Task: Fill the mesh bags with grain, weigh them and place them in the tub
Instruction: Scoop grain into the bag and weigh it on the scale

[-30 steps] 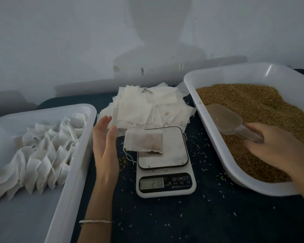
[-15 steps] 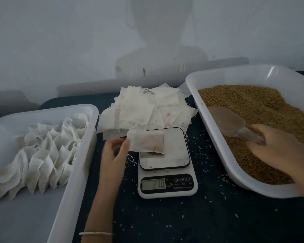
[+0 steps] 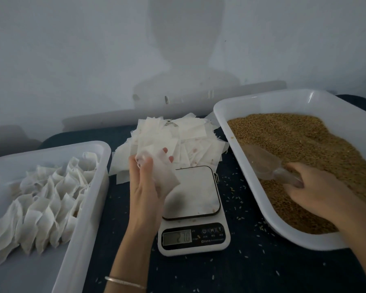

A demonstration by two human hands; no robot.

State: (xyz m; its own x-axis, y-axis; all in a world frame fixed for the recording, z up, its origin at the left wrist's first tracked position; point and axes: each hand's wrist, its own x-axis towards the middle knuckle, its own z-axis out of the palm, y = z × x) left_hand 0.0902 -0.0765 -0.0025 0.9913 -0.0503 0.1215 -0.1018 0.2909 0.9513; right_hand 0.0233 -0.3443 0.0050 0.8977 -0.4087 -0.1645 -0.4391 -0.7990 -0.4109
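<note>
Two tubs: one at far L, one at far R, scale betw. them on dark cloth.
L tub [image 3: 89,199]: white plastic, filled bags [image 3: 44,199] packed inside in overlapping rows, tops tied w/ string.
Bracelet [image 3: 125,283]: thin metal band, worn on L wrist near bottom edge.
L hand [image 3: 145,187]: raised over L edge of scale platform, mesh bag [image 3: 161,176] gripped betw. thumb and fingers; two fingertips seen past bag's far edge.
Mesh bag: white, thin, crumpled at its top, held just above platform, not resting on it. Contents cannot be told.
Empty bags [image 3: 178,138]: loose flat pile of white squares, laid behind scale, some w/ brownish spots.
Scale [image 3: 193,235]: white body, square platform w/ dark rim, nothing laid on platform; display reads 270, decimal pt not legible.
Cloth [image 3: 251,269]: dark blue, stray grains scattered round scale.
R tub [image 3: 237,132]: white, tilted in view, grain [image 3: 304,149] heaped inside, brown, filling most of it.
Scoop [image 3: 262,163]: clear plastic, bowl lying on grain near tub's L wall, pointed away from person.
R hand [image 3: 317,189]: closed round scoop handle, resting on grain.
</note>
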